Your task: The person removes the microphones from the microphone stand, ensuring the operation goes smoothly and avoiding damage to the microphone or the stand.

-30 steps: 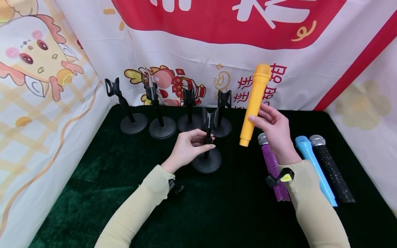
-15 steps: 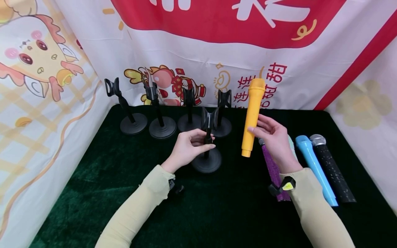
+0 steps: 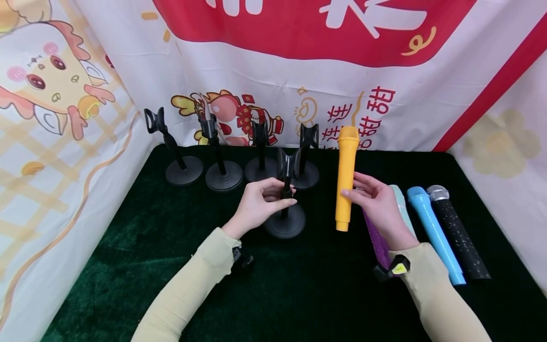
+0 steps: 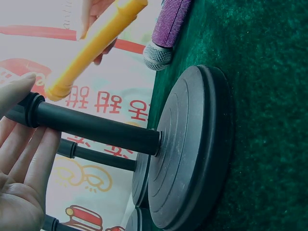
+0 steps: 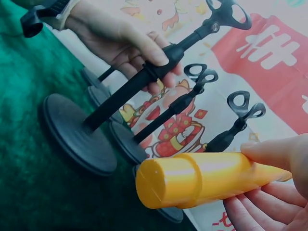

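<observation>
My left hand [image 3: 256, 204] pinches the post of a black microphone stand [image 3: 287, 223] between thumb and fingers; its round base rests on the green cloth. In the left wrist view the stand's post [image 4: 101, 126] runs from the fingers to the base. To the right, my right hand [image 3: 378, 204] grips a yellow microphone [image 3: 346, 180] by its body and holds it nearly upright, head up, above the cloth. The microphone is apart from the stand's clip [image 3: 288, 164]. In the right wrist view the yellow microphone's tail end [image 5: 151, 183] points toward the left.
Several more black stands [image 3: 224, 175] stand along the back of the green table [image 3: 171, 275]. Right of my right hand lie a blue microphone [image 3: 436, 235], a black speckled microphone [image 3: 459, 237] and a pale green one [image 3: 401, 204]. A purple microphone [image 3: 376, 237] is partly hidden under that hand.
My right hand has lowered the yellow microphone and turned it more upright. The left hand and its stand have stayed in place.
</observation>
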A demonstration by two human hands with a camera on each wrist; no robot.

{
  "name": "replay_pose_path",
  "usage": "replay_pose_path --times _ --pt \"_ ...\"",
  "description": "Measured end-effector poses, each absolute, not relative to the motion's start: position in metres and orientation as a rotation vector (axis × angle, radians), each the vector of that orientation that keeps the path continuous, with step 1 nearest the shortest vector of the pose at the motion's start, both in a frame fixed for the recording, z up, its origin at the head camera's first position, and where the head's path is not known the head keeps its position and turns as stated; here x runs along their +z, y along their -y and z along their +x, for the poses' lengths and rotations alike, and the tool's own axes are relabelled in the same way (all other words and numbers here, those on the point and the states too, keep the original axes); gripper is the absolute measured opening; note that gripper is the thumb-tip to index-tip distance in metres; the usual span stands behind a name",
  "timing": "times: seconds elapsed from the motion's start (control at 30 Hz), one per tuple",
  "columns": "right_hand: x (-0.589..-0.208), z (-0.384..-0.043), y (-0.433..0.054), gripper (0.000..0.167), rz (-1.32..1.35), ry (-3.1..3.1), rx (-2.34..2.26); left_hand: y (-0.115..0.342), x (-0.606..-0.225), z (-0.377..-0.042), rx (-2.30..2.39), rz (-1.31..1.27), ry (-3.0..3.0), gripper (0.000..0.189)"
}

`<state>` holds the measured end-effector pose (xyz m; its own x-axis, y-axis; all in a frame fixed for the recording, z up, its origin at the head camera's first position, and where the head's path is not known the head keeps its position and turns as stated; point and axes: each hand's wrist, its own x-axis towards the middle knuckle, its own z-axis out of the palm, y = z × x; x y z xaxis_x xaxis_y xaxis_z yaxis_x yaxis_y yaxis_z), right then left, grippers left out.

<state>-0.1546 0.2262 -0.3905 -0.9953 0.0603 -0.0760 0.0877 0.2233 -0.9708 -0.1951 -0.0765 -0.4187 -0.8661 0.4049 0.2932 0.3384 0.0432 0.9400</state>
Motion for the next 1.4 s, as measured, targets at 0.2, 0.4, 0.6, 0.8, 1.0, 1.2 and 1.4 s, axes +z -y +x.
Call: replay_pose_path --times 0.2,0.4,0.6,0.8,1.0,1.2,1.4 --pt "-0.398 -0.148 -0.233 0.074 0.143 -2.474 -1.797 0.077 -0.419 -0.194 1.98 0.808 -2.235 0.022" --pt "-0.409 -0.138 -0.24 0.074 0.106 -2.462 -1.73 0.076 -0.419 -0.194 1.991 0.791 -2.221 0.022" --pt "-0.414 -0.124 -0.242 0.073 0.083 -2.456 -1.659 0.077 -0.42 -0.194 2.001 0.799 -2.216 0.021" --pt "-0.416 -0.114 -0.241 0.071 0.079 -2.483 -1.555 0.077 -0.418 -0.194 2.002 0.809 -2.222 0.021" --pt "-0.418 -0.11 -0.241 0.07 0.087 -2.518 -1.451 0.078 -0.419 -0.195 1.99 0.8 -2.225 0.021" --pt "-0.42 -0.109 -0.239 0.067 0.042 -2.596 -1.333 0.077 -0.419 -0.195 1.996 0.801 -2.219 0.022" --pt "-0.425 -0.108 -0.235 0.07 0.011 -2.699 -1.201 0.076 -0.418 -0.195 1.983 0.774 -2.226 0.022"
